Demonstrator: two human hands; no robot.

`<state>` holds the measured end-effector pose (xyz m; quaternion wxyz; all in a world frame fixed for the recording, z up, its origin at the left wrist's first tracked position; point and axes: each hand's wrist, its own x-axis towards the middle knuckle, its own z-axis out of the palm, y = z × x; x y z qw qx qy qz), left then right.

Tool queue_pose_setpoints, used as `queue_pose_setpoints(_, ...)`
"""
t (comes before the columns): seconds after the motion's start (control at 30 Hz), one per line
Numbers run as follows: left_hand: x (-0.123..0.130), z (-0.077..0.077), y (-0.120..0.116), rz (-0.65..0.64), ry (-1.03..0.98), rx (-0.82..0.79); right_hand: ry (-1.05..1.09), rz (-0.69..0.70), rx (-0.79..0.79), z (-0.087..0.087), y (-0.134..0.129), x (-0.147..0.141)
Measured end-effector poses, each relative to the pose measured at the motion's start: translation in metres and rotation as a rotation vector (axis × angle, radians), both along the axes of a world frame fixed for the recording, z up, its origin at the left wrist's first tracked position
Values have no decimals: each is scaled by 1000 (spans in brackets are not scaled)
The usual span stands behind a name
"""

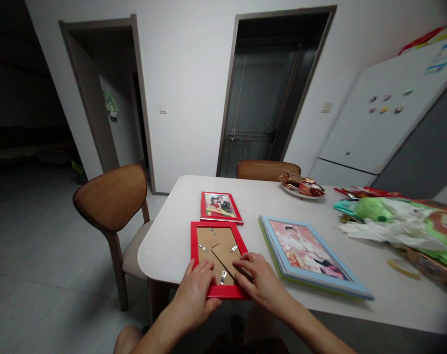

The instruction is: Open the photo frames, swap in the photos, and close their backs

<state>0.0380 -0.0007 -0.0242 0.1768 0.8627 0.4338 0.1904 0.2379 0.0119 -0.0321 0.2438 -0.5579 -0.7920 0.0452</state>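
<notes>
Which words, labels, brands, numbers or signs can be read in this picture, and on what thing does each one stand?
No text can be read.
Blue-and-white label on the tall white fridge: too small and blurred.
Shiny red packets at the white table's far right: too blurred to tell.

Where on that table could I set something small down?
Bare patches lie between the red-framed photo and the blue-framed photo, or beyond the blue one toward the plate. The right end is crowded with white wrapping and a green bundle.
</notes>
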Motion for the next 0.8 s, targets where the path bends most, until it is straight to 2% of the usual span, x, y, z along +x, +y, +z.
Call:
queue_pose_setpoints(0.2,-1,0,0,32,-26,-11,-147,-152,-20,9,30,0)
queue_pose_setpoints(0.37,1,-2,-1,41,-32,21,-110,-77,-50,4,36,2)
queue_pose_setpoints(0.6,-1,-2,1,37,-33,12,-68,-77,-5,4,31,1)
queue_pose_setpoints(0.67,-3,-3,3,25,-36,12,-65,-28,53,5,24,-4)
queue_pose_setpoints(0.8,-6,-5,6,23,-32,-10,-40,257,31,9,2,-18)
